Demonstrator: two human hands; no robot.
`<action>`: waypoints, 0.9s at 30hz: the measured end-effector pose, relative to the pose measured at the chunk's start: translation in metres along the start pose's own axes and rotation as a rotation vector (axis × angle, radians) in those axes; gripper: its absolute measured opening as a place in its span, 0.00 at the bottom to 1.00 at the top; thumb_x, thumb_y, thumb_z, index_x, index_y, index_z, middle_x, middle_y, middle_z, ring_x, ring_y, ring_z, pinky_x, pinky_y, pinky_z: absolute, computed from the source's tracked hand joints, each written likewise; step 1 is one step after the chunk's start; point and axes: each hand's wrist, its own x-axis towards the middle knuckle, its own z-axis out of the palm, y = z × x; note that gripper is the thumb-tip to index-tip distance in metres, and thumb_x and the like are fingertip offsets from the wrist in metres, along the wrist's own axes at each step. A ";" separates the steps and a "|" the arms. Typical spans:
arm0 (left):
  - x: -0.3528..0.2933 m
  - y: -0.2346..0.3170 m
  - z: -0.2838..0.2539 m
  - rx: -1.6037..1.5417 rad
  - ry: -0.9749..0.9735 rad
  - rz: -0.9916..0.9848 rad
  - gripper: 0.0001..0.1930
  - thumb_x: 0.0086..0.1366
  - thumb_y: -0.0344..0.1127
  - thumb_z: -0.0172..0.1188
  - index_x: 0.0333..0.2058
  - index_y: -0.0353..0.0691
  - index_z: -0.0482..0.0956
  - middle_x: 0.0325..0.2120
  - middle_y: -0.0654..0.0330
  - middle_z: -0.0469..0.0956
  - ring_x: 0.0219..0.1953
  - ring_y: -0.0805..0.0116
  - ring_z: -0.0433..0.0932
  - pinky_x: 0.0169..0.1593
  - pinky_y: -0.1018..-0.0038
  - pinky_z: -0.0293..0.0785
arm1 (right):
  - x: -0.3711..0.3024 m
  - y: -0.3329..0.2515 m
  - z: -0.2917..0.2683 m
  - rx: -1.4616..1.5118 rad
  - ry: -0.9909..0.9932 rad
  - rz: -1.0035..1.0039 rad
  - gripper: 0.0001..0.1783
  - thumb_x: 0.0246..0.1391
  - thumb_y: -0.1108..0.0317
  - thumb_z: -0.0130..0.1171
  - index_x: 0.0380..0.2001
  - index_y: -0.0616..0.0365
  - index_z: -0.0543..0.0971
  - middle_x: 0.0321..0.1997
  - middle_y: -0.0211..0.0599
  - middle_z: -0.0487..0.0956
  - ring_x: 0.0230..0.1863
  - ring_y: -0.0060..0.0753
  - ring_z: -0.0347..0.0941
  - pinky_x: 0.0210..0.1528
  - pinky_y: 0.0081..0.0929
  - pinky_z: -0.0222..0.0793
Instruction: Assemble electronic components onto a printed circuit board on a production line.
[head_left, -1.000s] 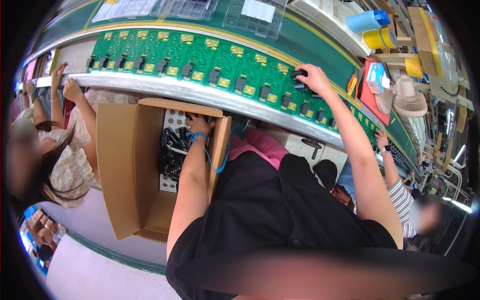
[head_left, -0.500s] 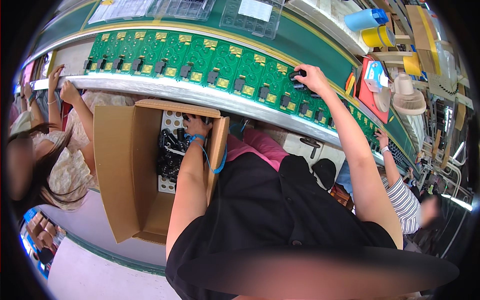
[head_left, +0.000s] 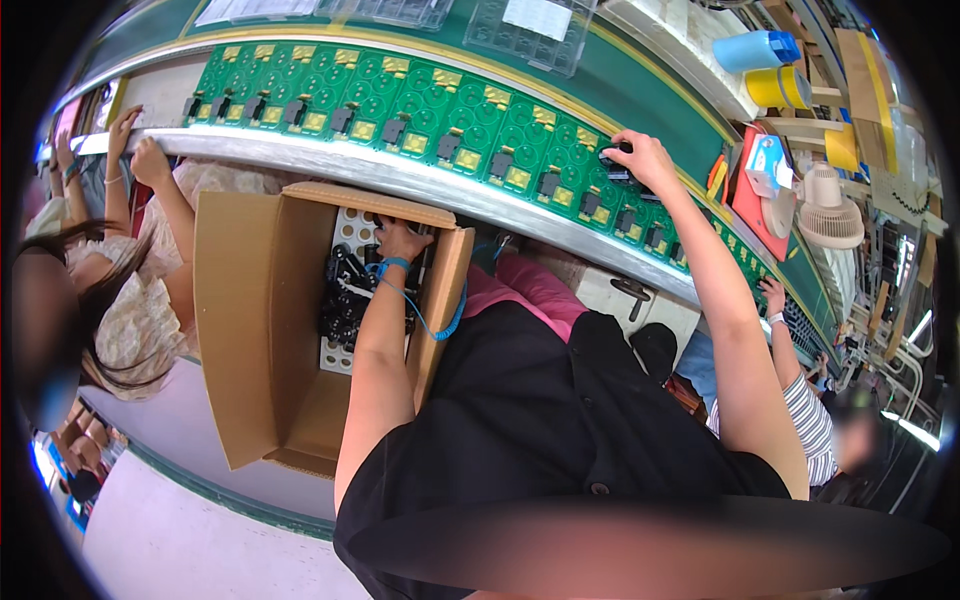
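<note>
My right hand (head_left: pixel 645 160) is over the row of green circuit boards (head_left: pixel 425 95), thumb and fingers closed on a black cylindrical capacitor (head_left: pixel 613 157). Another black cylinder (head_left: pixel 621 174) shows just under the fingers. My left hand (head_left: pixel 402 240) is down inside an open cardboard box (head_left: pixel 235 320), its fingers bent at the far end of a heap of black capacitors (head_left: pixel 345 295). Dark parts show beside those fingers, but what they grip is partly hidden. A blue coiled cord (head_left: pixel 445 330) runs from a band on my left wrist.
A metal rail (head_left: pixel 420 182) borders the boards on the near side. White perforated trays (head_left: pixel 335 355) lie in the box. Clear plastic trays (head_left: pixel 525 35) stand beyond the boards. Co-workers' hands are at the left (head_left: pixel 150 160) and right (head_left: pixel 772 295). A small fan (head_left: pixel 830 205) stands at the right.
The whole view has shifted slightly, so boards and hands appear a little higher and further right. My right hand stays over the boards and my left in the box.
</note>
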 end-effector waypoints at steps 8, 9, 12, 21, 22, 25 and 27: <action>0.024 -0.046 -0.004 -0.289 0.085 0.154 0.55 0.32 0.52 0.70 0.60 0.50 0.51 0.61 0.45 0.44 0.60 0.35 0.48 0.58 0.49 0.55 | -0.011 -0.006 0.000 -0.063 -0.010 -0.103 0.24 0.47 0.47 0.57 0.39 0.55 0.77 0.35 0.44 0.79 0.39 0.45 0.74 0.42 0.39 0.68; 0.026 -0.053 -0.004 -0.315 0.107 0.205 0.55 0.33 0.52 0.70 0.60 0.48 0.50 0.60 0.44 0.45 0.60 0.38 0.48 0.58 0.50 0.54 | -0.012 -0.005 0.000 -0.069 0.000 -0.110 0.24 0.47 0.47 0.57 0.39 0.55 0.77 0.36 0.44 0.78 0.40 0.45 0.74 0.42 0.39 0.68; 0.024 -0.073 -0.010 -0.534 0.078 0.229 0.50 0.38 0.51 0.68 0.59 0.45 0.52 0.59 0.46 0.49 0.60 0.45 0.52 0.57 0.51 0.57 | -0.010 -0.011 -0.006 -0.090 -0.022 -0.131 0.24 0.49 0.47 0.55 0.40 0.56 0.77 0.39 0.44 0.78 0.44 0.45 0.72 0.45 0.39 0.67; -0.083 -0.060 -0.084 -2.187 -0.828 0.436 0.35 0.41 0.47 0.70 0.49 0.53 0.66 0.52 0.55 0.65 0.53 0.48 0.64 0.41 0.51 0.71 | -0.035 -0.082 -0.024 -0.027 0.226 -0.439 0.17 0.51 0.56 0.56 0.40 0.55 0.76 0.43 0.38 0.76 0.48 0.42 0.69 0.50 0.35 0.64; -0.095 -0.054 -0.094 -2.213 -0.801 0.502 0.36 0.39 0.48 0.71 0.49 0.53 0.66 0.56 0.56 0.58 0.54 0.48 0.62 0.41 0.50 0.71 | -0.038 -0.097 -0.021 0.055 0.200 -0.513 0.16 0.51 0.57 0.56 0.40 0.55 0.76 0.43 0.38 0.76 0.48 0.41 0.69 0.50 0.35 0.64; -0.128 -0.030 -0.127 -2.241 -0.743 0.649 0.37 0.36 0.50 0.73 0.48 0.53 0.67 0.59 0.56 0.51 0.54 0.46 0.62 0.42 0.50 0.71 | -0.056 -0.147 -0.001 0.286 -0.001 -0.761 0.14 0.50 0.62 0.57 0.41 0.53 0.76 0.44 0.38 0.75 0.48 0.41 0.68 0.51 0.35 0.64; -0.141 -0.015 -0.147 -2.217 -0.768 0.865 0.38 0.34 0.51 0.74 0.47 0.52 0.67 0.60 0.56 0.48 0.54 0.45 0.61 0.43 0.47 0.69 | -0.077 -0.185 0.005 0.418 -0.167 -0.871 0.17 0.50 0.67 0.57 0.45 0.54 0.74 0.47 0.37 0.74 0.51 0.39 0.68 0.54 0.34 0.62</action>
